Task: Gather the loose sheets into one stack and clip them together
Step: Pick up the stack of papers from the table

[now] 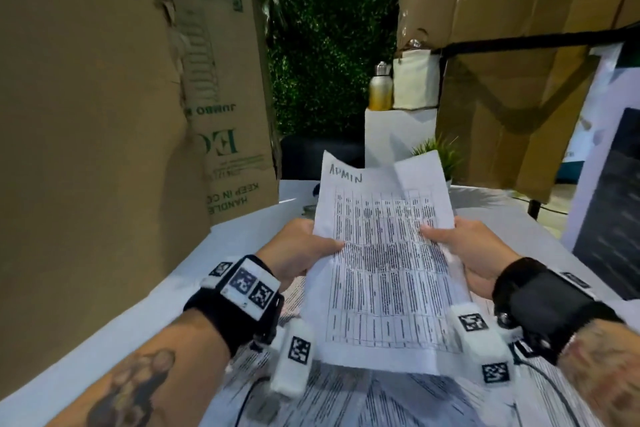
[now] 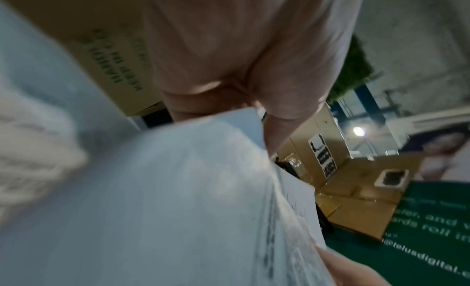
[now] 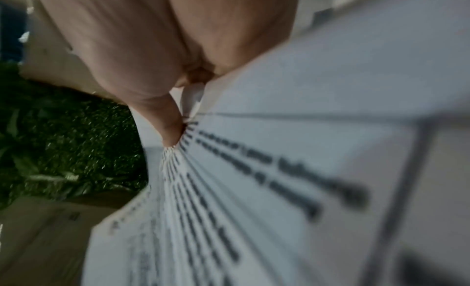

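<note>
A bundle of printed sheets point(image 1: 381, 263) with table text and the handwritten word "ADMIN" at its top is held up above the white table point(image 1: 138, 315). My left hand point(image 1: 304, 250) pinches the bundle's left edge, thumb on the front. My right hand point(image 1: 460, 246) pinches the right edge the same way. The sheets' top corners fan apart and are not aligned. More printed sheets point(image 1: 363, 395) lie flat on the table under the bundle. In the left wrist view the sheets point(image 2: 165, 200) fill the frame below the palm; in the right wrist view the thumb presses the printed sheets point(image 3: 254, 189). No clip is visible.
A tall cardboard box point(image 1: 104, 114) stands close on the left and more cardboard point(image 1: 519, 45) hangs over the right. A metal bottle point(image 1: 380, 87) and a small plant point(image 1: 436, 152) sit beyond the table's far edge. A dark panel point(image 1: 613, 211) is at right.
</note>
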